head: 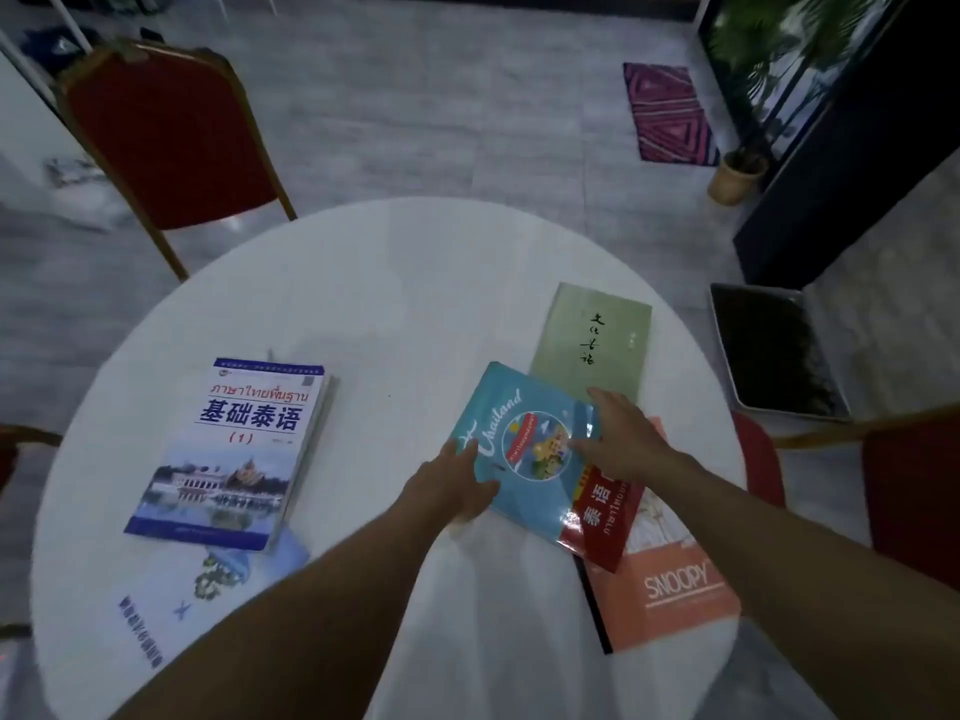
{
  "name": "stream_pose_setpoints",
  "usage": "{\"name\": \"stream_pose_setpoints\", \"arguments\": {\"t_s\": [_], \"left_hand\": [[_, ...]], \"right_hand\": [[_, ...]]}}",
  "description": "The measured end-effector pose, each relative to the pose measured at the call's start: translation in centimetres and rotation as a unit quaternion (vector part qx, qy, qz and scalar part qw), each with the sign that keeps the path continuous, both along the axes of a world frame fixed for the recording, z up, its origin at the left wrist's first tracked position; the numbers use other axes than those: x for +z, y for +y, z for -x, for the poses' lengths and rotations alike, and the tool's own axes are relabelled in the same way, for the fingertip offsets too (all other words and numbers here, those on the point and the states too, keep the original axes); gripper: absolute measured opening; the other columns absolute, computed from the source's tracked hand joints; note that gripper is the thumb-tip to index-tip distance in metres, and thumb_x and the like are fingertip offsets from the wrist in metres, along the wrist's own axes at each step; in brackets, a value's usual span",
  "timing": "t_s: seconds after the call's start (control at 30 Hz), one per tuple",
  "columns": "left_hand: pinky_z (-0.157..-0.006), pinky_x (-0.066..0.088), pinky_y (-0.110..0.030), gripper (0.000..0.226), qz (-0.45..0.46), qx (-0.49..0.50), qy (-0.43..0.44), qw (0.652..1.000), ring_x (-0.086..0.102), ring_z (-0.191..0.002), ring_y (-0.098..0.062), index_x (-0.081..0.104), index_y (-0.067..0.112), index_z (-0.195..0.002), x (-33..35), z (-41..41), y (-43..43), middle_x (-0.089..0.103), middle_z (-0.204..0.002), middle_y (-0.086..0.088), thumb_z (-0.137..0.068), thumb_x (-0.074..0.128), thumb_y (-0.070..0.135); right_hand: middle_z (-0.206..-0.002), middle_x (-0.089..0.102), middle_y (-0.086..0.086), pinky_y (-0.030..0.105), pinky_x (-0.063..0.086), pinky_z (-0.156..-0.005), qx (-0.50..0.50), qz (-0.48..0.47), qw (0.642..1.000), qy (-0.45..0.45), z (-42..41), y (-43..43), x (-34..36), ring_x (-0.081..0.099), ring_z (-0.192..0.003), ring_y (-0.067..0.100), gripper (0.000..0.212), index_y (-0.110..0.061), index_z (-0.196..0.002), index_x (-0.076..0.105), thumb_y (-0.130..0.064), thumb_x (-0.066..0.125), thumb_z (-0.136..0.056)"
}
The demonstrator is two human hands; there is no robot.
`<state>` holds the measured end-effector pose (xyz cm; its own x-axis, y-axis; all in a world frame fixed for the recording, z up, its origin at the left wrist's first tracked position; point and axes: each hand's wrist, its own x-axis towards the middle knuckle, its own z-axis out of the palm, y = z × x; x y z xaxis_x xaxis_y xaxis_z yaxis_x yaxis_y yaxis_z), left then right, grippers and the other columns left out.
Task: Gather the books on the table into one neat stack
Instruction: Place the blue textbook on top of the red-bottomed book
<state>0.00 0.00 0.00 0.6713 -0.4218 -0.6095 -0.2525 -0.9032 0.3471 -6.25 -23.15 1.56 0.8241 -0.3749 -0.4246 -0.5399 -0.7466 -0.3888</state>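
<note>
A blue "Thailand" book (519, 449) lies tilted on the round white table (405, 283), on top of a red book (608, 527) and an orange "Snoopy" book (670, 589). My left hand (454, 483) grips the blue book's left edge. My right hand (618, 439) rests on its right side with fingers spread flat. A pale green book (597, 345) lies just behind, partly under the blue one. On the left sits a blue-and-white Thai textbook (234, 449), overlapping a light blue book (208, 595) near the front edge.
A red chair (166, 132) stands behind the table at the left; another red chair (909, 480) is at the right. On the floor are a dark tray (774, 350), a purple mat (670, 111) and a potted plant (737, 174).
</note>
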Motion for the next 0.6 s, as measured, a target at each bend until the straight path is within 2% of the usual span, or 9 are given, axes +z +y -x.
{"name": "stream_pose_setpoints", "arguments": {"t_s": [0.1,0.2,0.27,0.37,0.5,0.6], "left_hand": [[-0.119,0.017,-0.043,0.079,-0.021,-0.03,0.006,0.999,0.017,-0.148,-0.034,0.007,0.021,-0.156,-1.1,0.2,0.0,0.001,-0.165,-0.006,-0.094,0.042,0.055],[-0.121,0.011,-0.041,0.079,-0.035,-0.045,-0.011,0.998,0.008,-0.151,-0.029,0.003,0.016,-0.156,-1.8,0.0,-0.1,-0.003,-0.165,-0.007,-0.096,0.037,0.054],[-0.121,0.014,-0.043,0.079,-0.026,-0.032,-0.011,0.999,0.008,-0.15,-0.031,0.002,0.02,-0.156,-2.2,-0.2,0.1,-0.002,-0.165,-0.004,-0.095,0.038,0.055],[-0.121,0.019,-0.047,0.077,-0.008,-0.019,-0.013,1.0,0.011,-0.149,-0.034,0.003,0.027,-0.155,-2.8,-0.2,0.9,0.001,-0.165,-0.002,-0.093,0.039,0.055],[-0.119,0.024,-0.047,0.08,0.003,0.001,-0.011,1.0,0.013,-0.148,-0.033,0.004,0.029,-0.155,-2.8,-0.3,2.8,-0.002,-0.164,-0.004,-0.091,0.045,0.055],[-0.118,0.027,-0.046,0.083,0.008,0.0,-0.007,1.0,0.013,-0.149,-0.03,0.003,0.026,-0.155,-2.6,0.3,4.6,-0.006,-0.164,-0.006,-0.091,0.05,0.051]], "right_hand": [[-0.154,0.043,0.011,0.046,0.044,-0.108,0.013,0.031,0.999,0.037,-0.2,-0.1,-1.3,0.046,-0.137,0.032,0.085,-0.019,-0.153,0.033,-0.048,0.074,-0.085],[-0.143,0.043,0.013,0.052,0.045,-0.105,0.009,0.072,0.994,0.078,-0.2,0.1,-2.3,0.044,-0.133,0.035,0.078,-0.022,-0.148,0.036,-0.044,0.074,-0.083],[-0.138,0.043,0.016,0.05,0.043,-0.107,0.003,0.07,0.994,0.081,-0.4,0.4,-2.6,0.043,-0.131,0.038,0.07,-0.02,-0.146,0.04,-0.035,0.071,-0.084],[-0.136,0.05,0.017,0.044,0.048,-0.105,0.002,0.048,0.995,0.088,-0.1,0.9,-3.0,0.05,-0.127,0.038,0.064,-0.019,-0.138,0.047,-0.03,0.073,-0.08],[-0.134,0.048,0.016,0.037,0.051,-0.084,-0.006,0.013,0.994,0.113,0.9,2.7,-3.0,0.059,-0.116,0.034,0.065,-0.012,-0.133,0.045,-0.032,0.076,-0.08],[-0.129,0.058,0.014,0.033,0.046,-0.075,-0.022,-0.033,0.991,0.126,2.1,5.2,-3.4,0.063,-0.11,0.031,0.066,-0.007,-0.135,0.04,-0.029,0.075,-0.084]]}}
